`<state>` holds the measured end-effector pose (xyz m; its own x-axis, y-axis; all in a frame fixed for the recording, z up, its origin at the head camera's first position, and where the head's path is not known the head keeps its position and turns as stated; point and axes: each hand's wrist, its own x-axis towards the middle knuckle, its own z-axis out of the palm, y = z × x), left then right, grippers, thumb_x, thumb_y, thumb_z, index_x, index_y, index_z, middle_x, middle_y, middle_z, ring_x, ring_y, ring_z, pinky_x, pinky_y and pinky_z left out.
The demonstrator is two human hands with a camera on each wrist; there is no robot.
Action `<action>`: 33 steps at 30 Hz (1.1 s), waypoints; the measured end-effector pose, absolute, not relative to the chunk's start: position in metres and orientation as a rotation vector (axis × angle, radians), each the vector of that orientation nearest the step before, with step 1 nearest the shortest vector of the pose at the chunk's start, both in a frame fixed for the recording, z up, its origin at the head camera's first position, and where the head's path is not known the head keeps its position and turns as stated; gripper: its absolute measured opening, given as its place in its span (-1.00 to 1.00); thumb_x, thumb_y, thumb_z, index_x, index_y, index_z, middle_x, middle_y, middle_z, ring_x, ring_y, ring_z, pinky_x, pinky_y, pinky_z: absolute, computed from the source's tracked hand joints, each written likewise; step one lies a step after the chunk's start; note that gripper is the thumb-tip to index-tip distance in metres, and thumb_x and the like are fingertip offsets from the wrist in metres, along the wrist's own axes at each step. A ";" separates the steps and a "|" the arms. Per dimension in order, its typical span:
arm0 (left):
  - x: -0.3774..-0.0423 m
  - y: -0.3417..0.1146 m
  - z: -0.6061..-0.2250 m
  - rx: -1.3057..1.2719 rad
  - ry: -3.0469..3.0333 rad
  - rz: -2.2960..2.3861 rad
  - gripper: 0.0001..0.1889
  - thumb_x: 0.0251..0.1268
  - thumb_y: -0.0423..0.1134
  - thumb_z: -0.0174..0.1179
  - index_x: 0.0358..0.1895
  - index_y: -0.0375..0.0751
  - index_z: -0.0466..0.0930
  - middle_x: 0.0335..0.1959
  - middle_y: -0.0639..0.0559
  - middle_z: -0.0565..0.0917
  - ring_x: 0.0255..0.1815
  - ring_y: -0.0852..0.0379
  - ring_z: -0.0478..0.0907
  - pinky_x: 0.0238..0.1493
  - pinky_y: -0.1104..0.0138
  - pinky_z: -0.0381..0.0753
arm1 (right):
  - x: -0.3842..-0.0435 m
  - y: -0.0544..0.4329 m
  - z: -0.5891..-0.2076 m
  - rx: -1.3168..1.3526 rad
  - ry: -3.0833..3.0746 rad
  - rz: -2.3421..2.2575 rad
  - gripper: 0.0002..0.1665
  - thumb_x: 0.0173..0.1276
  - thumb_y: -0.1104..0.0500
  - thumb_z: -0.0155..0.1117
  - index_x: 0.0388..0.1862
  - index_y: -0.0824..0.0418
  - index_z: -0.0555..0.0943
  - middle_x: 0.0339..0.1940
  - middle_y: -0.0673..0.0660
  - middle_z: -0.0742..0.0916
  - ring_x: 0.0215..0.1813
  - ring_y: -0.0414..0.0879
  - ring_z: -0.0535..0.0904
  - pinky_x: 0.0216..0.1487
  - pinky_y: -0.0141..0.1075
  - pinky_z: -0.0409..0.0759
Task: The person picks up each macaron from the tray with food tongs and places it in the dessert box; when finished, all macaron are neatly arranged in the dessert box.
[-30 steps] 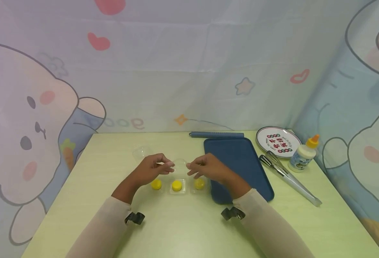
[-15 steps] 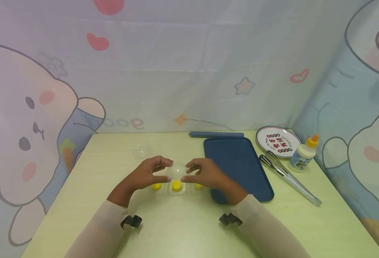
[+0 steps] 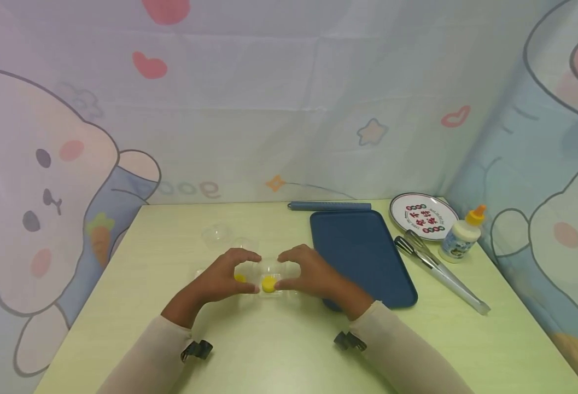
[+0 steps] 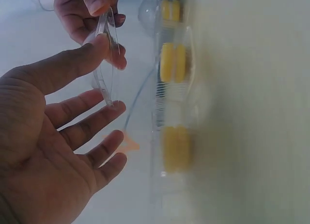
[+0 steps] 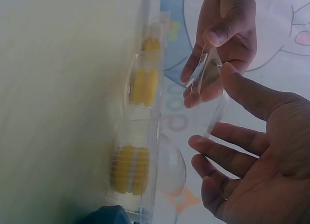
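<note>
Between both hands is a clear plastic dome lid (image 3: 269, 266), held tilted above the middle yellow macaron (image 3: 269, 284). My left hand (image 3: 222, 275) pinches one edge of the lid with thumb and fingers. On the opposite edge, my right hand (image 3: 310, 273) grips it the same way. Each macaron sits in a clear ridged plastic base (image 5: 157, 88). The left macaron (image 3: 240, 278) is partly behind the left fingers. In the right wrist view, a right macaron (image 5: 131, 171) has a clear dome (image 5: 173, 168) at it; the right hand hides it in the head view.
Loose clear domes (image 3: 217, 234) lie behind the left hand. To the right are a navy tray (image 3: 362, 257), a printed plate (image 3: 424, 216), metal tongs (image 3: 443, 273) and a yellow-capped bottle (image 3: 461, 238). A blue-grey stick (image 3: 329, 206) lies along the table's back edge.
Both hands have come lower and toward the person with the lid, down to the middle macaron. The thumbs and fingers have spread wider, and the right hand now covers the right macaron.
</note>
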<state>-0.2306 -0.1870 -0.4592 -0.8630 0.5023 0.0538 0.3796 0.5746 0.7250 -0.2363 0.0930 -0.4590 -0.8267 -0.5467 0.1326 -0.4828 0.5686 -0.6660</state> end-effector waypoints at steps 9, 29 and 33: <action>-0.229 -0.182 -0.471 0.742 2.687 1.145 -0.30 0.24 -0.17 0.62 0.43 -0.24 0.59 0.48 -0.22 0.55 0.66 -0.34 0.27 0.59 -0.37 0.36 | -0.235 0.090 -0.467 -0.904 2.758 -1.044 -0.25 0.30 -0.02 0.70 0.37 0.29 0.69 0.35 0.22 0.74 0.49 0.20 0.51 0.50 0.37 0.33; -0.230 -0.183 -0.481 0.741 2.743 1.083 -0.32 0.18 -0.11 0.65 0.37 -0.18 0.66 0.45 -0.12 0.62 0.74 -0.38 0.13 0.53 -0.52 0.31 | -0.232 0.084 -0.476 -0.841 2.785 -0.981 -0.28 0.30 -0.01 0.70 0.36 0.25 0.70 0.34 0.21 0.74 0.48 0.17 0.50 0.33 0.21 0.26; -0.229 -0.184 -0.482 0.690 2.741 1.071 -0.32 0.18 -0.09 0.66 0.38 -0.13 0.66 0.51 -0.12 0.58 0.76 -0.40 0.07 0.51 -0.58 0.25 | -0.231 0.083 -0.478 -0.820 2.780 -0.987 -0.29 0.30 0.00 0.70 0.35 0.24 0.71 0.34 0.19 0.74 0.49 0.16 0.48 0.35 0.24 0.18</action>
<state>-0.2289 -0.1837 -0.4823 -0.8890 0.4547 0.0536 0.3706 0.6458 0.6676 -0.2311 0.0835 -0.4784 -0.8536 -0.5113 0.1001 -0.4600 0.6493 -0.6057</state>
